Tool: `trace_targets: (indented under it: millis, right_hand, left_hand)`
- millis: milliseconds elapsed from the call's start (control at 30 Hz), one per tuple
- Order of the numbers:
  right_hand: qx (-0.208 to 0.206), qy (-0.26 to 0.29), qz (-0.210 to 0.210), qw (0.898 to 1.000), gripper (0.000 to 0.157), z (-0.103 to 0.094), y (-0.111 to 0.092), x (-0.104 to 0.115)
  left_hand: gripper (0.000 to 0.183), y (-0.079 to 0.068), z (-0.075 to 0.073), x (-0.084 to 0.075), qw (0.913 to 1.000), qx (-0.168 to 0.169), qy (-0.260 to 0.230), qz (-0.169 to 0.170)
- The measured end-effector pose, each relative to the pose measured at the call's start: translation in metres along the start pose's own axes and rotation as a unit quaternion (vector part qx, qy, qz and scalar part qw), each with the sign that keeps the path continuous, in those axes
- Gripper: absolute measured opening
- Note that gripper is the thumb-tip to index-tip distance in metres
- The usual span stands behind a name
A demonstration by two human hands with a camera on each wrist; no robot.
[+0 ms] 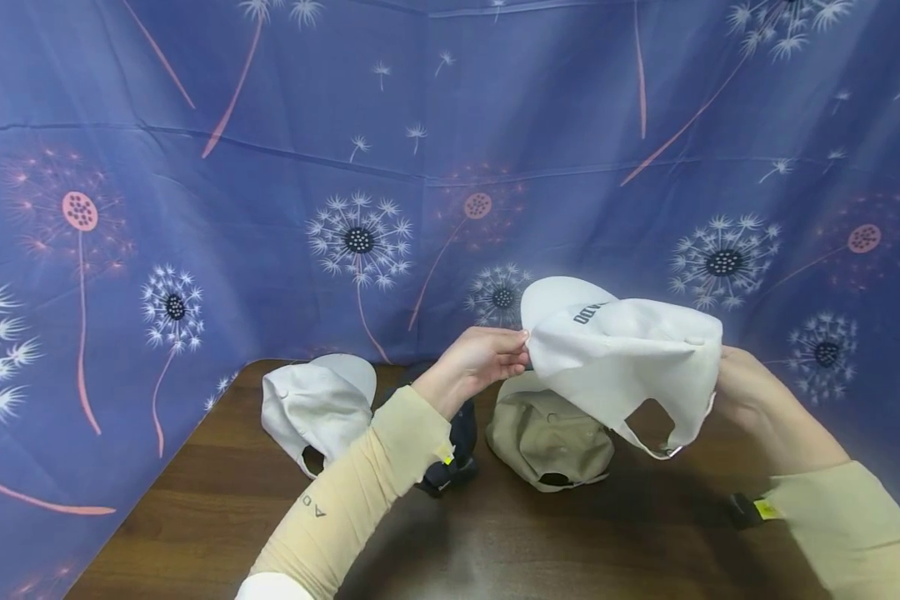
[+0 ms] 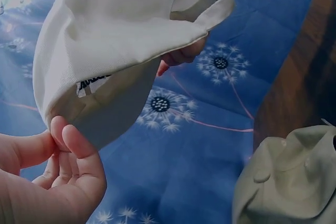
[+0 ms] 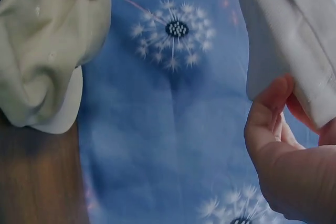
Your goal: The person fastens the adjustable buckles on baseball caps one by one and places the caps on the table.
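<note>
Both hands hold a white baseball cap (image 1: 630, 350) in the air above the right part of the table, its dark lettering and brim toward the back left. With thumb and fingertips my left hand (image 1: 483, 362) pinches the edge by the brim, plain in the left wrist view, where the cap (image 2: 121, 24) shows its open underside. My right hand (image 1: 753, 392) grips the cap's right side; its fingers are mostly behind the fabric in the head view. In the right wrist view the thumb of this hand (image 3: 294, 156) presses the cap's edge.
On the wooden table (image 1: 195, 500) lie a white cap (image 1: 318, 404) at left, a dark navy cap (image 1: 461, 433) partly behind my left forearm, and a khaki cap (image 1: 547, 437) below the held one. A blue dandelion-print cloth (image 1: 270, 208) hangs behind the table.
</note>
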State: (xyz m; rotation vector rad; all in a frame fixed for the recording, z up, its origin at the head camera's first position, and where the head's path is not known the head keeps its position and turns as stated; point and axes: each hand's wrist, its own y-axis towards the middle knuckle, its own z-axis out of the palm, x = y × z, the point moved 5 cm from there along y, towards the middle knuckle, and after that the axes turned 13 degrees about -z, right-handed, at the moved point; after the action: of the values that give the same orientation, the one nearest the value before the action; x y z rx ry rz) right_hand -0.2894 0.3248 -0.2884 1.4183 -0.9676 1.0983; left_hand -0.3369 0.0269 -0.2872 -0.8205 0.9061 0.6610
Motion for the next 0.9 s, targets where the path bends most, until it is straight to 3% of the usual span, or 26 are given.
trace_targets:
  millis: [67, 133, 267, 333, 400, 500, 533, 600, 700, 800, 867, 900]
  right_hand:
    - [0.026, 0.043, -0.005, 0.999, 0.028, -0.003, 0.0, -0.003]
    - [0.055, 0.083, 0.017, 0.995, 0.031, -0.006, -0.001, -0.006]
    - [0.082, 0.05, 0.042, 0.994, 0.028, -0.017, -0.005, -0.01]
    - [0.089, -0.013, 0.007, 0.996, 0.028, -0.025, -0.012, -0.011]
    - [0.085, -0.08, -0.054, 0.992, 0.033, -0.032, -0.021, -0.01]
    - [0.075, -0.131, -0.117, 0.982, 0.039, -0.04, -0.033, -0.01]
    - [0.08, -0.12, -0.13, 0.981, 0.039, -0.042, -0.034, -0.011]
    - [0.095, -0.145, -0.163, 0.971, 0.039, -0.045, -0.037, -0.012]
    - [0.112, -0.223, -0.208, 0.946, 0.04, -0.052, -0.042, -0.015]
    - [0.098, -0.204, -0.151, 0.962, 0.039, -0.067, -0.039, -0.026]
    - [0.085, -0.119, -0.091, 0.985, 0.038, -0.077, -0.035, -0.036]
    - [0.082, -0.098, -0.085, 0.988, 0.04, -0.081, -0.034, -0.039]
  left_hand:
    - [0.016, 0.005, 0.005, 0.002, 1.0, -0.004, -0.002, 0.002]
    - [0.017, 0.009, 0.01, 0.004, 0.9999, -0.01, -0.005, 0.002]
    - [0.015, 0.019, 0.018, 0.008, 0.9994, -0.03, -0.018, 0.0]
    - [0.014, 0.025, 0.022, 0.011, 0.9987, -0.039, -0.032, -0.002]
    - [0.012, 0.03, 0.027, 0.014, 0.9978, -0.045, -0.048, -0.007]
    - [0.011, 0.037, 0.033, 0.019, 0.9956, -0.062, -0.07, -0.012]
    - [0.01, 0.039, 0.035, 0.021, 0.9947, -0.068, -0.076, -0.012]
    - [0.01, 0.044, 0.039, 0.025, 0.993, -0.083, -0.084, -0.007]
    - [0.008, 0.05, 0.045, 0.032, 0.9902, -0.103, -0.094, 0.003]
    - [0.006, 0.055, 0.05, 0.04, 0.9878, -0.122, -0.097, 0.011]
    - [0.007, 0.059, 0.054, 0.046, 0.9875, -0.127, -0.093, 0.01]
    - [0.008, 0.06, 0.056, 0.049, 0.9875, -0.13, -0.089, 0.009]
